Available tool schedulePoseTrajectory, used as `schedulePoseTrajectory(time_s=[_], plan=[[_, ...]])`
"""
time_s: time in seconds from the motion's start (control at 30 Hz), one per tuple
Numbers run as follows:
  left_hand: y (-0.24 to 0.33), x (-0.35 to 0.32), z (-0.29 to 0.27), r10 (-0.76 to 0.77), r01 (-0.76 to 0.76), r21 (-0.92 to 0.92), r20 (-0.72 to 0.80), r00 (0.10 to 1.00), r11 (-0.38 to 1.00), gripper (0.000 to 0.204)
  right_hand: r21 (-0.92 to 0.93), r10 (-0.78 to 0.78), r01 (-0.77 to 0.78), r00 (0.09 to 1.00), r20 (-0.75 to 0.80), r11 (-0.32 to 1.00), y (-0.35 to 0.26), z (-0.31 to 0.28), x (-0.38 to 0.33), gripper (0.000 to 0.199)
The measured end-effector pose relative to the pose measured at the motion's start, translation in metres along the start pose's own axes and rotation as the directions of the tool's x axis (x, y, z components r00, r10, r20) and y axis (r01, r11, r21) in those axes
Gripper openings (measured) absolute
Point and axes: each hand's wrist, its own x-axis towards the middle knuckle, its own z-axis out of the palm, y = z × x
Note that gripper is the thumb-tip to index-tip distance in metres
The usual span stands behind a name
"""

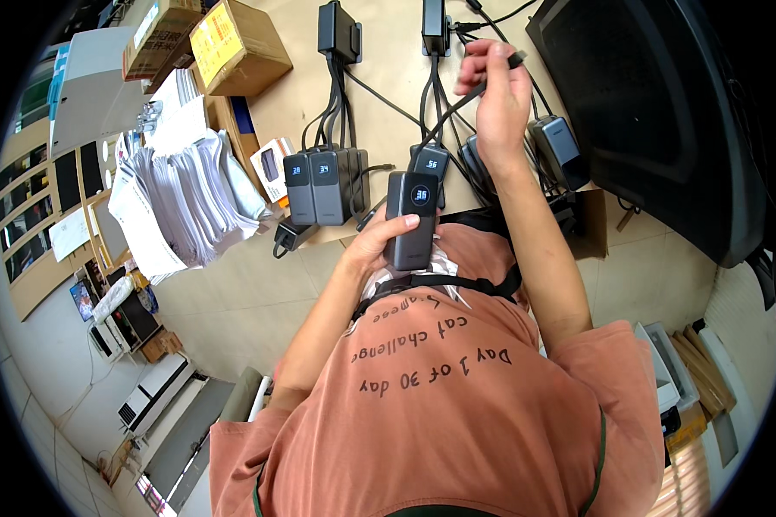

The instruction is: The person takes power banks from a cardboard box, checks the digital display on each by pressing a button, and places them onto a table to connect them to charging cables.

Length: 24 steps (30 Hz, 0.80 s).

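Observation:
My left hand (pixel 378 239) is closed around a dark grey power bank (pixel 412 237), its thumb across the front. A small round display glows near the top of the casing. Raised over the table to the right, my right hand (pixel 502 108) pinches a black cable (pixel 467 100) near its plug (pixel 516 59). The cable slopes down from that hand toward the held power bank; whether its lower end joins anything cannot be made out. Just behind the held one stands another power bank (pixel 429 158) with a lit screen, partly covered.
Several power banks (pixel 326 191) stand wired together at left, and a blue-grey one (pixel 557 148) at right. Two black charging hubs (pixel 340 34) (pixel 434 28) sit farther back with bundled cables. A large black monitor (pixel 664 121) borders the right; paper stacks (pixel 177 202) and cardboard boxes (pixel 248 53) the left.

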Motion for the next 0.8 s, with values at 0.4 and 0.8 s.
schedulePoseTrajectory(time_s=[0.4,0.8], plan=[[0.013,0.042,0.007,0.415,0.02,0.763,-0.373,0.83,0.646,0.049,0.083,-0.058,0.061,0.998,-0.036,0.995,0.023,0.01,0.007,0.023],[0.004,0.038,0.0,0.601,0.131,0.991,-0.1,0.793,-0.008,0.047,-0.434,-0.017,-0.034,0.993,-0.113,0.9,0.055,0.005,0.009,0.025]])
